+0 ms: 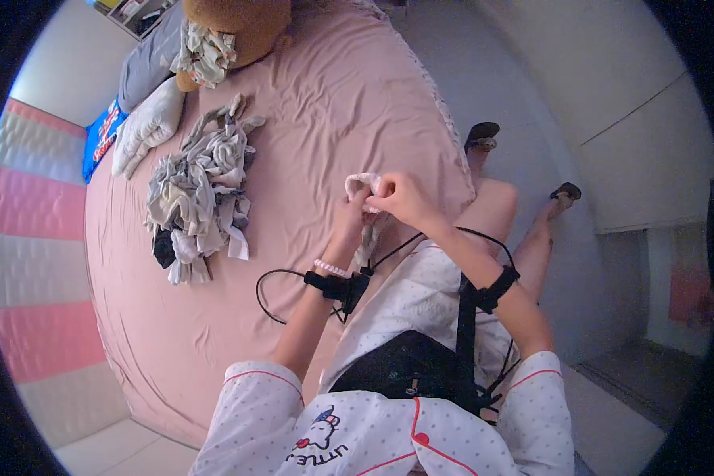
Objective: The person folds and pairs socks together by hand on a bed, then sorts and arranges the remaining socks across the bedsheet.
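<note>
Both hands meet above the pink bed sheet (293, 159), close to my lap. My left hand (351, 214) has its fingers closed on a light-coloured cloth (362, 182), and my right hand (403, 198) pinches the same cloth from the other side. The cloth curves in a loop above the fingers, and a pale length hangs below them by my lap. What kind of garment it is cannot be made out. Left of the hands lies a tangled pile of grey and white clothes (202, 186) with a black piece at its lower edge.
A white pillow (151, 123), a grey pillow (151, 63) and a blue item (103, 139) lie along the bed's far left. A brown plush (254, 32) with patterned cloth (205, 55) sits at the top. Black cables (271, 274) hang around both forearms.
</note>
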The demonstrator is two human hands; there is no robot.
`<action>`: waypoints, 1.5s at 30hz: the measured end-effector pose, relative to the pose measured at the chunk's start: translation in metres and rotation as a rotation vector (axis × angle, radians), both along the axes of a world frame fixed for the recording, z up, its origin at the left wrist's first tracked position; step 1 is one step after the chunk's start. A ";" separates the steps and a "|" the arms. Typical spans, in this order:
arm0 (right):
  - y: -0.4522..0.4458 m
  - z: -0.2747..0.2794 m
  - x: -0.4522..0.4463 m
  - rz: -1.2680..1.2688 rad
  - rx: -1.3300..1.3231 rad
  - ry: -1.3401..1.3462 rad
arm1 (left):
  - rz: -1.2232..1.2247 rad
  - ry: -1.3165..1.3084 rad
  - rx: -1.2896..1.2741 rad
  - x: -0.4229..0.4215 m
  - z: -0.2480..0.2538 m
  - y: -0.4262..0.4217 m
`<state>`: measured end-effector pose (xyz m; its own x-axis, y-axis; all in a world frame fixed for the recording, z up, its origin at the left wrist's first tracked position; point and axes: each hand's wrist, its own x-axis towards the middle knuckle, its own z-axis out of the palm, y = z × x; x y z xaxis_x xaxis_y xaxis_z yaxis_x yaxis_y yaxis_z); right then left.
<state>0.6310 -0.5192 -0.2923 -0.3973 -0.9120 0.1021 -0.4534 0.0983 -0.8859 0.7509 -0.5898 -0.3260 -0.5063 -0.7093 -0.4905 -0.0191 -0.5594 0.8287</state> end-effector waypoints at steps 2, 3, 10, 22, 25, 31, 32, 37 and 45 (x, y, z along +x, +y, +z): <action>0.008 -0.001 -0.004 -0.120 0.031 0.044 | 0.082 0.066 -0.030 0.003 0.003 -0.004; 0.011 -0.004 -0.011 -0.127 0.042 -0.199 | 0.086 0.246 0.021 0.008 0.005 -0.007; 0.034 0.021 -0.029 -0.146 -0.025 -1.171 | -0.146 0.698 0.544 0.014 0.068 -0.003; 0.051 0.054 -0.007 0.075 0.046 -0.346 | 0.011 0.025 -0.853 -0.018 0.071 0.014; 0.049 0.037 -0.015 -0.125 -0.049 -0.258 | 0.025 0.080 -0.670 -0.022 0.068 0.017; 0.043 -0.001 -0.006 -0.267 -0.146 -0.761 | -0.141 -0.333 -1.334 -0.012 0.068 0.020; 0.041 -0.001 0.001 -0.267 -0.110 -0.663 | -0.130 -0.313 -1.295 -0.011 0.059 0.013; 0.042 0.018 0.022 -0.203 -0.107 -0.163 | 0.046 -0.048 -1.031 -0.020 0.040 0.007; 0.048 0.019 0.015 0.044 -0.130 -0.540 | 0.058 -0.269 -1.133 -0.016 0.055 0.003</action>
<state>0.6456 -0.4715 -0.2735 -0.3866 -0.9222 0.0077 0.0668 -0.0363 -0.9971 0.7353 -0.5864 -0.2709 -0.4345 -0.8291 0.3519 -0.2689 0.4922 0.8279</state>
